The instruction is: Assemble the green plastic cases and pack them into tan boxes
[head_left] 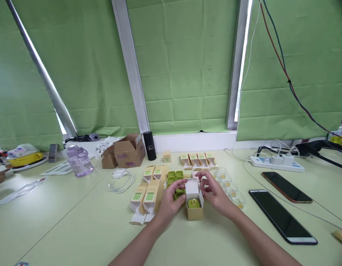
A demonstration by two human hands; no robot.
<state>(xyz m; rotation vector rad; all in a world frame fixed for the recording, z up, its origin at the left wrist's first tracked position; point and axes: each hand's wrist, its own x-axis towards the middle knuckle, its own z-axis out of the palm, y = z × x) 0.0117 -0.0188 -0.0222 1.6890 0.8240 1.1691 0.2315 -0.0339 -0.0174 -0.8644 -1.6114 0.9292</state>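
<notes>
A small kraft box (194, 209) stands open on the table with a green item (193, 203) inside and its white lid flap raised. My left hand (171, 201) curls against the box's left side, fingers touching it. My right hand (214, 192) is at the flap's right edge, thumb and fingers pinched near it. Behind the box lie green trays (175, 175) and clear plastic trays (232, 189). Several kraft boxes with green windows (149, 194) lie to the left.
A row of open kraft boxes (198, 160) stands farther back. Two phones (281, 216) lie at right, near a power strip (276, 162) with cables. A white cable (121, 181), cardboard box (129, 149), black cylinder (149, 146) and purple bottle (79, 160) sit at left.
</notes>
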